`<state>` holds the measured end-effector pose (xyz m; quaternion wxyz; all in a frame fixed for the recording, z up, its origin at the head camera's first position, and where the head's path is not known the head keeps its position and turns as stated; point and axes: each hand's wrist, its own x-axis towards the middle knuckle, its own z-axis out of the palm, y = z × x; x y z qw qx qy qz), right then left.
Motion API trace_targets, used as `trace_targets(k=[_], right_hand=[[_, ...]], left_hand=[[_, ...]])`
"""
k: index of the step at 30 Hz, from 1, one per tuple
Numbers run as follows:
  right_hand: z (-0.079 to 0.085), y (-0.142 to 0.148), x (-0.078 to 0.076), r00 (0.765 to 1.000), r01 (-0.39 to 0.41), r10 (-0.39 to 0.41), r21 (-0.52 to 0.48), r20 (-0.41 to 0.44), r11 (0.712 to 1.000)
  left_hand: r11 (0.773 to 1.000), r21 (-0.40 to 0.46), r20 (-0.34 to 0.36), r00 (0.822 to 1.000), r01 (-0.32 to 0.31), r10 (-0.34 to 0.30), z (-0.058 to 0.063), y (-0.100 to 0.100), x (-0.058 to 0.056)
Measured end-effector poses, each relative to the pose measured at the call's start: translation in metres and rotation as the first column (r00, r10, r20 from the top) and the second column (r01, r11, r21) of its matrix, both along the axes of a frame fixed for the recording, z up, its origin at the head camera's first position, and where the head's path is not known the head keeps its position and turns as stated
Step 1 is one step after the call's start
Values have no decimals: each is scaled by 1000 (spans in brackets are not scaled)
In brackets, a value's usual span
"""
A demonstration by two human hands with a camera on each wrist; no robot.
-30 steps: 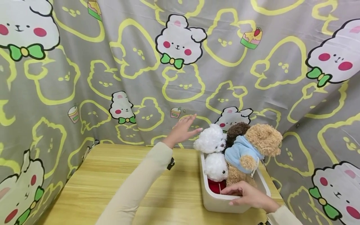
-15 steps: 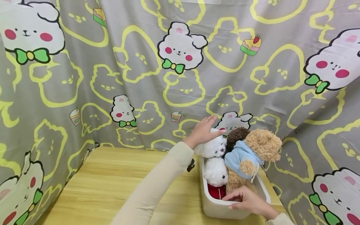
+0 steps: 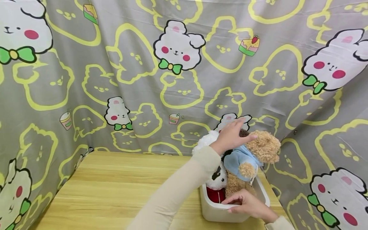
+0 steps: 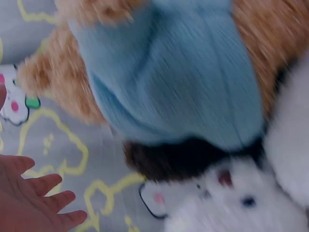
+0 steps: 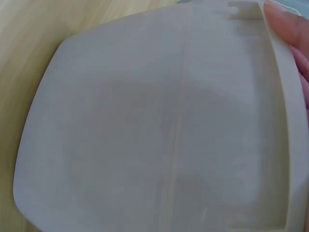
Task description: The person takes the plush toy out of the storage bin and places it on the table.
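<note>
A white plastic bin (image 3: 222,214) full of plush toys stands on the right of the table. My right hand (image 3: 249,206) grips its near rim, thumb outside and fingers over the edge; the right wrist view shows the bin's outer wall (image 5: 120,121). Spread and empty, my left hand (image 3: 233,135) hovers over the toys, beside the head of a tan teddy bear (image 3: 265,147) in a blue hoodie (image 4: 178,72). A white plush toy (image 3: 203,142) is partly behind that hand. Below it lies another white plush (image 3: 215,182) with red clothing. A dark brown plush (image 4: 169,157) is mostly hidden.
The wooden table (image 3: 115,188) extends to the left of the bin. Grey curtains (image 3: 138,86) with yellow outlines and white rabbit prints hang behind it and at both sides. The bear's head sticks out past the bin's far right side.
My left hand has moved right, from beside the white plush to above the toys near the tan bear's head. My right hand has kept its grip on the bin's rim.
</note>
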<state>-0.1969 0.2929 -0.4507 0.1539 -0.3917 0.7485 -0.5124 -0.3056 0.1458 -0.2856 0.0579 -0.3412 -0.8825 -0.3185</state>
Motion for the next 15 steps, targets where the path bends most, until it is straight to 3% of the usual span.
trace_targets(k=[3,10,15], right_hand=[[0,-2,0,1000,-16,16,-20,-10,1000],[2,-5,0,1000,17,-17,-6,1,1000],[2,1,2,999,15,-14,-19,31,1000]], left_hand=[[1000,-13,9,1000,-4,4,6,15,8],[992,-86,-26,996,-90,89,21,48,30],[980,-93,-4,985,-174,174,22,75,42]])
